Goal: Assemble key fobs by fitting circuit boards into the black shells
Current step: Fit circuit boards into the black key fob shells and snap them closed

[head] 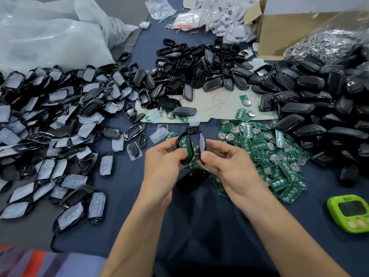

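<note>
A counter (199,220) under dark blue cloth is heaped with parts. Shells backed with pale rubber pads (50,120) lie at the left, empty black shells (199,62) at the far middle and closed black fobs (309,108) at the right. Loose circuit boards (279,156) are spread right of centre. A cardboard sheet (225,108) beneath the far piles bears a red scrawl (214,98) that cannot be read. The screen of the green timer (351,212) at the right edge is too blurred to read.

Above the middle of the counter, the left hand (161,158) grips a black shell (179,139) on edge, thumb and curled fingers round its rim. A green circuit board (184,145) sits inside it, face toward the camera. Just beside it, a narrow gap apart, the right hand (227,164) pinches a second shell half (201,145) lined with a pale pad, also upright. Another black fob (191,181) lies on the cloth directly below both hands.
</note>
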Action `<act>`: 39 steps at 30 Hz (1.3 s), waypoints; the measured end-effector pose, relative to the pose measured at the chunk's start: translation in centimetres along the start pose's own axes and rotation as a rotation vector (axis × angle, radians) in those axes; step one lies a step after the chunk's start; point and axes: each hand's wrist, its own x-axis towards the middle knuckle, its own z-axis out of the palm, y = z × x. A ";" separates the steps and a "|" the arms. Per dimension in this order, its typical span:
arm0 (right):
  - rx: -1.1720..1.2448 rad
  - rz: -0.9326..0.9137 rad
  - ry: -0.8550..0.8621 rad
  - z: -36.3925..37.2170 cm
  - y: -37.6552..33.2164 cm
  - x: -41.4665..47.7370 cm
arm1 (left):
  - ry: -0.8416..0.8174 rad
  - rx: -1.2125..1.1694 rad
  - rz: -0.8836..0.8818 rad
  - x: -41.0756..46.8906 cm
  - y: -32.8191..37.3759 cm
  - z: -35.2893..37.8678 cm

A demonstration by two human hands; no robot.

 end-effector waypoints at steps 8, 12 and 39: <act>-0.142 -0.171 -0.040 0.7 0.0 -0.5 | 0.056 0.194 0.059 -0.1 -0.4 0.9; -0.155 -0.206 -0.034 1.0 -0.2 -0.6 | 0.070 0.212 0.095 -0.1 -0.6 1.0; -0.940 -0.469 0.195 2.5 -0.2 -2.0 | -0.258 0.203 0.085 0.0 0.5 -1.8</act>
